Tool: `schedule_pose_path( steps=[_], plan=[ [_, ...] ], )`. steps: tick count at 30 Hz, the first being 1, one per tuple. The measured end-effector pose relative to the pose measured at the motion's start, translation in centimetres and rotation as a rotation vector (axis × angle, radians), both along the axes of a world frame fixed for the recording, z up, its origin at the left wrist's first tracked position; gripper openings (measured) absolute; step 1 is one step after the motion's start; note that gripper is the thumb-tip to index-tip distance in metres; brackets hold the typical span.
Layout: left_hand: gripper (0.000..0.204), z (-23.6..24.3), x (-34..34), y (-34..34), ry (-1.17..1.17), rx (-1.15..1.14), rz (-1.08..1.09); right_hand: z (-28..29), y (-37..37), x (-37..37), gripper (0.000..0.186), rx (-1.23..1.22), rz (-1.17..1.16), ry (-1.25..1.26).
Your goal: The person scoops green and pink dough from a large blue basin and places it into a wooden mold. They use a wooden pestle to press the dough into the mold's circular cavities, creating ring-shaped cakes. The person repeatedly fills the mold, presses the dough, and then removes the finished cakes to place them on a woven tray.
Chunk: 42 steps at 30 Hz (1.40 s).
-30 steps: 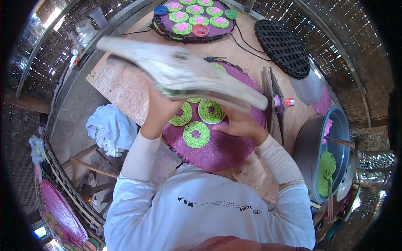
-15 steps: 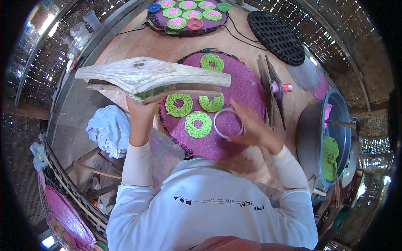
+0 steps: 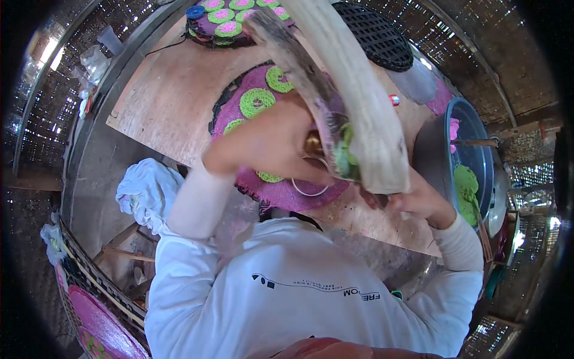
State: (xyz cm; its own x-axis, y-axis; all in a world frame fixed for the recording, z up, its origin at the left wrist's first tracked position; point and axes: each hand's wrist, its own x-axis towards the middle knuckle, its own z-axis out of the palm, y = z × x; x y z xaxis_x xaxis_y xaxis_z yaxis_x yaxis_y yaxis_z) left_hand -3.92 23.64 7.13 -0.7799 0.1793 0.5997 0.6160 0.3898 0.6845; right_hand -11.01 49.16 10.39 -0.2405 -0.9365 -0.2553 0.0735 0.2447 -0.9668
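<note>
A two-piece wooden press (image 3: 373, 113), pale and roughly carved, is tilted steeply over the round tray, with green dough smeared between its two bars. My left hand (image 3: 281, 143) is closed about its darker bar, beside a brass-coloured cylinder (image 3: 313, 145). At the lower end of the press, my right hand (image 3: 418, 200) is closed on the wood; its fingertips are partly hidden. Below my left hand a thin white ring (image 3: 310, 194) lies on the purple-covered tray (image 3: 257, 194). Green lacy dough rings (image 3: 257, 103) rest on that tray, some hidden by my arm and the press.
Farther back is another tray of green and pink rings (image 3: 227, 29) with a blue cup (image 3: 195, 12). A black woven rack (image 3: 376, 39) lies at the far right. To the right stands a large tub (image 3: 433, 143) with green dough (image 3: 465, 188). A white cloth (image 3: 148, 190) sits at left.
The press has swung from level at the left to steeply tilted at the right. My right hand has left the white ring and taken the press's lower end. The view has shifted.
</note>
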Motion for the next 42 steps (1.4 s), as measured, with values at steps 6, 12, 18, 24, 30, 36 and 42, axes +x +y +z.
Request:
schedule_pose_path(
  steps=[6,12,18,24,30,36,42],
  plan=[
    [0.041,-2.5,-4.0,-0.3,-0.052,1.422,-0.887,-3.1,2.1,-1.2,0.061,0.245,0.11,-0.075],
    [0.033,-8.4,-3.4,0.4,-0.254,1.686,-0.671,-6.4,0.8,-1.1,0.068,0.571,-0.003,0.11],
    [0.033,-9.2,-3.1,-0.4,-0.229,1.569,-0.67,-8.7,0.4,-0.3,0.072,0.463,-0.085,0.456],
    [0.032,-9.5,-2.0,0.8,-0.342,1.723,-0.489,-7.1,0.2,-0.2,0.072,0.611,-0.046,0.212],
    [0.034,-10.7,-3.0,2.3,-0.383,1.771,-0.452,-5.2,1.3,-1.7,0.072,0.821,-0.031,0.409],
    [0.037,-10.1,-4.2,1.6,-0.299,1.768,-0.466,-4.9,0.5,-2.1,0.063,0.678,-0.071,0.758],
    [0.038,-9.1,-2.7,-1.0,-0.249,1.586,-0.375,-7.1,-1.5,-0.9,0.055,0.629,-0.05,0.789]
  ],
)
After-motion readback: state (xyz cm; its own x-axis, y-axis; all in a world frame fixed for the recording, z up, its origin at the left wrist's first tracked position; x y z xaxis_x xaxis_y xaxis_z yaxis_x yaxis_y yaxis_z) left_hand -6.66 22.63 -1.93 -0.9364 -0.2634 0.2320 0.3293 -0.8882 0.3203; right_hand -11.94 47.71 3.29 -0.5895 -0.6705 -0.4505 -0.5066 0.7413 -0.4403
